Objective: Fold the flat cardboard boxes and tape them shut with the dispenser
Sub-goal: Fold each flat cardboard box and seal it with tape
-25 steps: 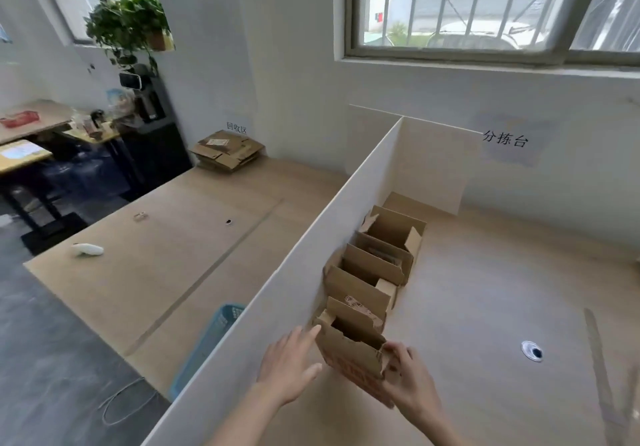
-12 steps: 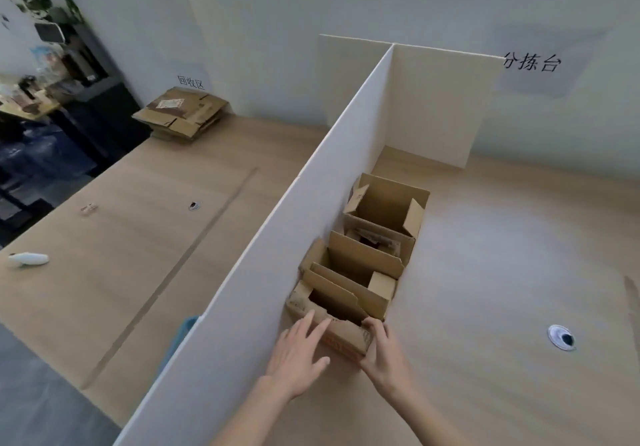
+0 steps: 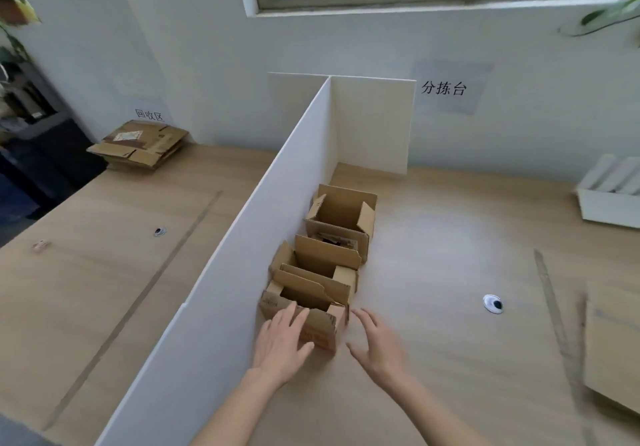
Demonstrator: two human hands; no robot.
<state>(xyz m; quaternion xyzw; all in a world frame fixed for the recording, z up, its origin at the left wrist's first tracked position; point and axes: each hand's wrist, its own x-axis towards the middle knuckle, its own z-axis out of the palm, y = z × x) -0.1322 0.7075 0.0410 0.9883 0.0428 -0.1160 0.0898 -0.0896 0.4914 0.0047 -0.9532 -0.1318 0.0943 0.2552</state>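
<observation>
Three open-topped cardboard boxes stand in a row against a white divider board. The nearest box has red print on its front. My left hand rests flat with straight fingers on that box's front face. My right hand hovers just right of the box with fingers spread, apart from it. Behind it stand the middle box and the far box, flaps up. A stack of flat cardboard boxes lies on the left table by the wall. No tape dispenser is visible.
The wooden table has a cable hole to the right. A white tray sits at the far right edge, and a flat cardboard sheet lies at the right. The divider splits this table from the left table.
The nearest box went from held up in both hands to standing on the table against the row. My right hand has let go and moved off to the right.
</observation>
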